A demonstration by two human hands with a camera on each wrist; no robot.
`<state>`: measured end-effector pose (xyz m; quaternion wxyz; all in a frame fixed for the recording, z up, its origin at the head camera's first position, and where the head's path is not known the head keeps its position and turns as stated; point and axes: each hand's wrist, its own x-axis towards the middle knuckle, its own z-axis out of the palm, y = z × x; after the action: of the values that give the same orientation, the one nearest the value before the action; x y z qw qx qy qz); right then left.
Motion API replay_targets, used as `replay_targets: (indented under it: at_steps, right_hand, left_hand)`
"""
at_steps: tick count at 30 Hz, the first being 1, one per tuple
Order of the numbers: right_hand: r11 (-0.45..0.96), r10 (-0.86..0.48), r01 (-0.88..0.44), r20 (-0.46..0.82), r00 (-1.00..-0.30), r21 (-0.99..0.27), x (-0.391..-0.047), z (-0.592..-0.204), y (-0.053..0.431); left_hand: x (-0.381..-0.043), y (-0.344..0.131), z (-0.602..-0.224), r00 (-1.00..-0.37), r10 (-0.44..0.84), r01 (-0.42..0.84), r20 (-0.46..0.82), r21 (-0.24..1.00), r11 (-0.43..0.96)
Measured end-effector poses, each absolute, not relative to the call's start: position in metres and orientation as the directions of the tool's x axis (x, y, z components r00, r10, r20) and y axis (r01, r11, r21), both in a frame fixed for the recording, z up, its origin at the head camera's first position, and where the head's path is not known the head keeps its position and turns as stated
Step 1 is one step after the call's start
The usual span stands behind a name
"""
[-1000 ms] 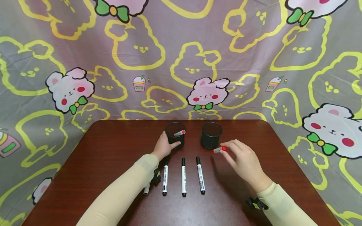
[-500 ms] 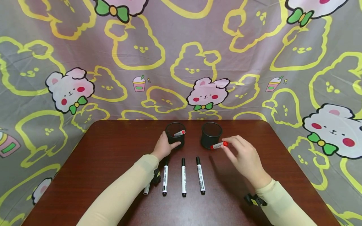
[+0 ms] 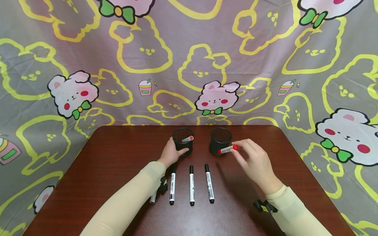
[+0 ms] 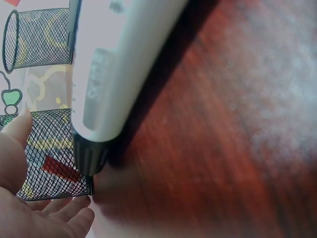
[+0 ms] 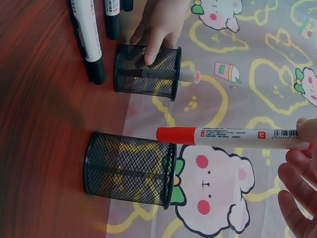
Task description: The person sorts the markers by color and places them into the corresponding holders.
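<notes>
My right hand (image 3: pixel 251 160) pinches a red-capped marker (image 3: pixel 227 149) by its end and holds it level in front of the right black mesh cup (image 3: pixel 220 141); the marker (image 5: pixel 233 137) hangs just above the cup's rim (image 5: pixel 171 173). My left hand (image 3: pixel 171 154) grips the left mesh cup (image 3: pixel 183 141), which has a red-capped marker (image 3: pixel 187 139) inside. Three black-capped markers (image 3: pixel 191 184) lie side by side on the table before the cups.
The dark red wooden table (image 3: pixel 103 170) holds one more marker (image 3: pixel 153 196), partly hidden under my left sleeve. A cartoon bear cloth (image 3: pixel 206 65) hangs close behind the table's far edge. Bare tabletop lies to the left and right.
My right hand has lifted the red-capped marker from the table beside the right cup and carried it up and slightly left. The left hand has stayed on its cup.
</notes>
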<state>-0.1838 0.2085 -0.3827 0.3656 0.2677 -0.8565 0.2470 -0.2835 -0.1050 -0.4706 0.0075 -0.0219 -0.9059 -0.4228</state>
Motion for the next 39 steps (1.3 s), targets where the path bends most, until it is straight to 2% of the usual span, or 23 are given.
replay_targets:
  at_steps: [11,19,39]
  right_hand:
    - [0.721,-0.266,-0.653,0.779,-0.568,-0.230,-0.185,-0.378,0.204]
    - [0.721,-0.259,-0.644,0.763,-0.592,-0.255,-0.185,-0.373,0.201]
    - [0.693,-0.223,-0.664,0.792,-0.568,-0.281,-0.193,-0.364,0.188]
  left_hand:
    - [-0.283,-0.105,-0.471,-0.999,0.036,0.048,0.032,0.768,0.638]
    - [-0.284,-0.106,-0.472,-0.999,0.033,0.050,0.038,0.764,0.643]
    - [-0.285,-0.105,-0.474,-0.999,0.025,0.053,0.048,0.762,0.645]
